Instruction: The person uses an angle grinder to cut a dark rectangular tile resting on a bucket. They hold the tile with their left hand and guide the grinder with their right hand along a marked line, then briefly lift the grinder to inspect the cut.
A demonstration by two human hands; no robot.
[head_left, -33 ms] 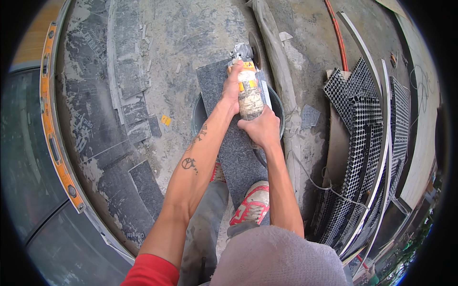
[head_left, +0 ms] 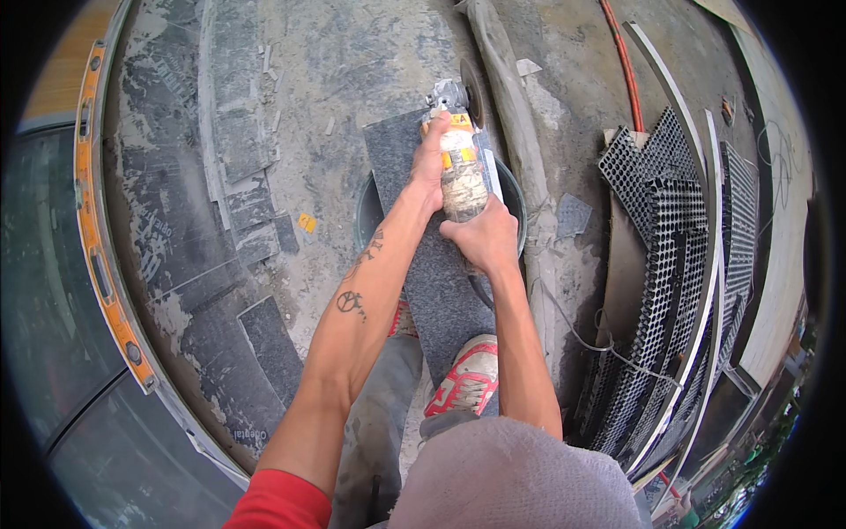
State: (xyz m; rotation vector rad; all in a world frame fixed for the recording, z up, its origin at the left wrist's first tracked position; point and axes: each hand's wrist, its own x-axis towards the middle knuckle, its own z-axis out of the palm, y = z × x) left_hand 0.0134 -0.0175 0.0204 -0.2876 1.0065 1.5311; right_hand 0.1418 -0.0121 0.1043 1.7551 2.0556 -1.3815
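Both my hands are wrapped round a dusty angle grinder [head_left: 462,181] with yellow labels. My left hand [head_left: 428,167] is closed on its left side, near the head, thumb pointing forward. Round the rear of the body, my right hand [head_left: 487,234] is closed as well. The cutting disc [head_left: 472,95] stands on edge at the far right of the head, by the right edge of a dark grey speckled slab [head_left: 391,150]. Whether the disc touches the slab, I cannot tell. The slab lies across a dark round bucket [head_left: 521,198], its near end by my red-and-white shoe [head_left: 465,379].
An orange spirit level [head_left: 88,189] lies along the left edge. Flat dark slabs [head_left: 269,339] and offcuts cover the left floor. A grey wrapped roll [head_left: 511,106] runs right of the bucket. Further right are perforated black panels [head_left: 665,229], metal strips [head_left: 712,220] and a red hose [head_left: 624,62].
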